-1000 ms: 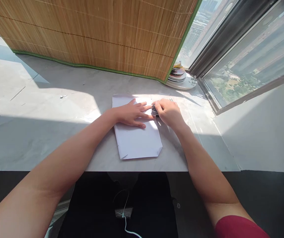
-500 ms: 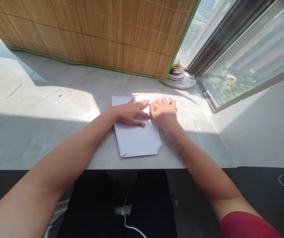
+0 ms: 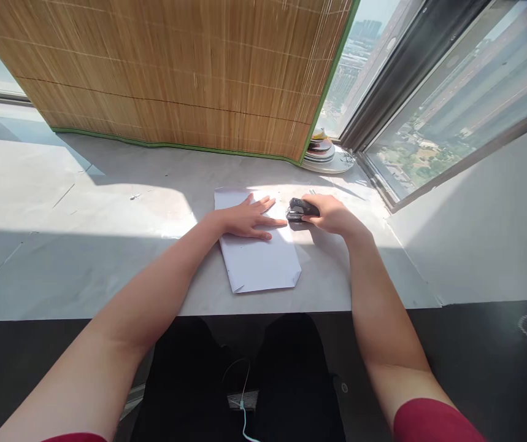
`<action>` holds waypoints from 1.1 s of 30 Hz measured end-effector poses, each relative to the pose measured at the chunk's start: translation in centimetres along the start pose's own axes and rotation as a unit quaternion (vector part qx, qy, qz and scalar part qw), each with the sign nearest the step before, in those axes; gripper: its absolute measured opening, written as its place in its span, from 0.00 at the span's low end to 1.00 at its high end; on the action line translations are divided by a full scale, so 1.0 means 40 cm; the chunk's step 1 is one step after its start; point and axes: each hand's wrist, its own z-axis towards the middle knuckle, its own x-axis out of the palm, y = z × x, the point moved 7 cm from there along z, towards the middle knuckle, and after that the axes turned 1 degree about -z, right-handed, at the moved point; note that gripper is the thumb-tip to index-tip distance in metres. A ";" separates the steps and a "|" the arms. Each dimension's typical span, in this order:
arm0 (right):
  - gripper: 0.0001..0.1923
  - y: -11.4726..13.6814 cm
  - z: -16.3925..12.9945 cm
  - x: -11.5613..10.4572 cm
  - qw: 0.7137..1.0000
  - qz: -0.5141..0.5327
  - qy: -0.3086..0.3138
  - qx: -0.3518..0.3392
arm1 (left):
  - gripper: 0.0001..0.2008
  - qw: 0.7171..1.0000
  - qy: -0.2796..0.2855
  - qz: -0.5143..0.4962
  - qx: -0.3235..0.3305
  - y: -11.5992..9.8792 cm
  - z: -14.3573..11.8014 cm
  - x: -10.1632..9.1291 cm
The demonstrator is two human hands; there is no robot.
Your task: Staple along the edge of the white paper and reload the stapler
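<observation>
Paper (image 3: 259, 261), a white folded sheet with its two near corners turned in, lies flat on the pale desk (image 3: 83, 258), just ahead of the near edge and close to the centre of the view. At its 1 o'clock corner sits a small black stapler (image 3: 300, 210), its nose pointing toward 9 o'clock and meeting the sheet's right edge. The right hand (image 3: 332, 215) is wrapped around the stapler from 3 o'clock, its grip clamped on the body with fingers over the top. The left hand (image 3: 250, 218) lies flat on the upper part of the paper, fingers spread apart and pointing toward 3 o'clock, fingertips just beside the stapler's nose; it holds nothing, only presses the sheet down. Both bare forearms run back toward 6 o'clock, and a red sleeve (image 3: 433, 422) shows on the right arm.

Beyond the paper, at 12 o'clock, a bamboo blind (image 3: 189, 67) with a green edge hangs down to the desk. At 1 o'clock, by the blind's corner, a stack of plates (image 3: 322, 153) stands well apart from the hands. A window (image 3: 456, 92) runs along 2 o'clock, and sunlight falls in a bright band across the desk.
</observation>
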 end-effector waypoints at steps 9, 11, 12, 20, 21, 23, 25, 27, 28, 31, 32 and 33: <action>0.10 0.030 0.000 -0.055 0.961 0.135 -0.215 0.109 | 0.18 0.946 -0.310 -0.091 0.031 0.041 -0.048 -0.111; 0.11 0.131 0.019 -0.028 0.968 0.155 -0.183 0.080 | 0.24 0.862 -0.490 -0.126 -0.035 0.106 -0.120 -0.164; 0.11 0.185 0.029 -0.010 0.971 0.157 -0.167 0.066 | 0.28 0.820 -0.549 -0.143 -0.073 0.138 -0.154 -0.177; 0.10 0.371 0.040 0.142 0.988 0.116 -0.094 0.039 | 0.30 0.736 -0.598 -0.294 -0.120 0.230 -0.216 -0.187; 0.10 0.351 0.018 0.145 0.988 0.116 -0.097 0.036 | 0.30 0.734 -0.596 -0.303 -0.122 0.233 -0.213 -0.185; 0.09 0.287 -0.045 0.135 0.986 0.112 -0.115 0.039 | 0.30 0.722 -0.596 -0.324 -0.134 0.243 -0.209 -0.179; 0.11 0.204 -0.119 0.113 0.983 0.100 -0.142 0.060 | 0.29 0.708 -0.601 -0.339 -0.149 0.254 -0.208 -0.175; 0.12 0.124 -0.182 0.090 0.977 0.087 -0.168 0.096 | 0.29 0.702 -0.604 -0.345 -0.154 0.260 -0.205 -0.174; 0.13 0.092 -0.205 0.082 0.975 0.082 -0.175 0.113 | 0.29 0.700 -0.604 -0.349 -0.152 0.261 -0.203 -0.174; 0.17 0.044 -0.233 0.070 0.971 0.071 -0.181 0.141 | 0.28 0.697 -0.600 -0.365 -0.143 0.264 -0.198 -0.174; 0.19 0.039 -0.234 0.067 0.971 0.070 -0.179 0.144 | 0.27 0.697 -0.599 -0.369 -0.141 0.265 -0.198 -0.174; 0.21 0.035 -0.233 0.064 0.972 0.073 -0.176 0.139 | 0.25 0.696 -0.597 -0.374 -0.139 0.267 -0.198 -0.173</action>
